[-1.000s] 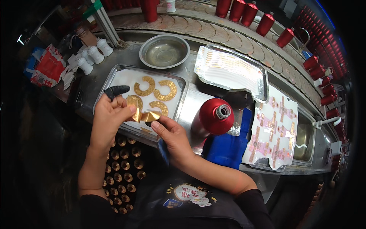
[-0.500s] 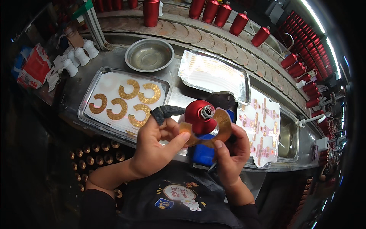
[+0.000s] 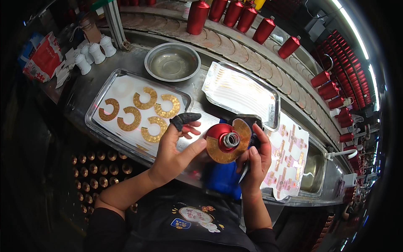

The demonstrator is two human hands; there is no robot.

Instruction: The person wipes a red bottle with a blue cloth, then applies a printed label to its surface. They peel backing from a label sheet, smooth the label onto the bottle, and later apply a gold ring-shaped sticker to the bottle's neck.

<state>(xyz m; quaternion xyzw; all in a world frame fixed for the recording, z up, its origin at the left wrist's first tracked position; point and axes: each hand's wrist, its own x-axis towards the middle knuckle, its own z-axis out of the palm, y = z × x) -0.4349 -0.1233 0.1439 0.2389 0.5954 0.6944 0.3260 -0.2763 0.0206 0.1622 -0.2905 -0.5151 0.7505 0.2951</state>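
A red bottle [image 3: 213, 131] with a bare silver threaded neck stands tilted toward me. A C-shaped gold foil label [image 3: 218, 156] lies round its neck on the shoulder. My left hand [image 3: 174, 151] has its fingers apart, with a black cover on the index finger; its thumb tip is at the label's left edge. My right hand [image 3: 257, 166] is beside the label's right end, index finger stretched up. A thin pale strip [image 3: 243, 173] sticks out below its curled fingers; its kind I cannot tell. Under the bottle is a blue and black holder [image 3: 224, 178], partly hidden.
On the left, a metal tray [image 3: 89, 119] holds several gold C-shaped labels. Behind are a metal bowl [image 3: 196, 69] and a second tray [image 3: 275, 119] with a white label sheet. Patterned sheets [image 3: 289, 168] lie beside a sink [image 3: 312, 180]. Red bottles [image 3: 197, 17] stand along a curved conveyor [image 3: 247, 54].
The gold label, earlier held spread between both hands at the bottle's front, now lies round the neck on the shoulder. My left fingers have come apart from it. The view has shifted slightly.
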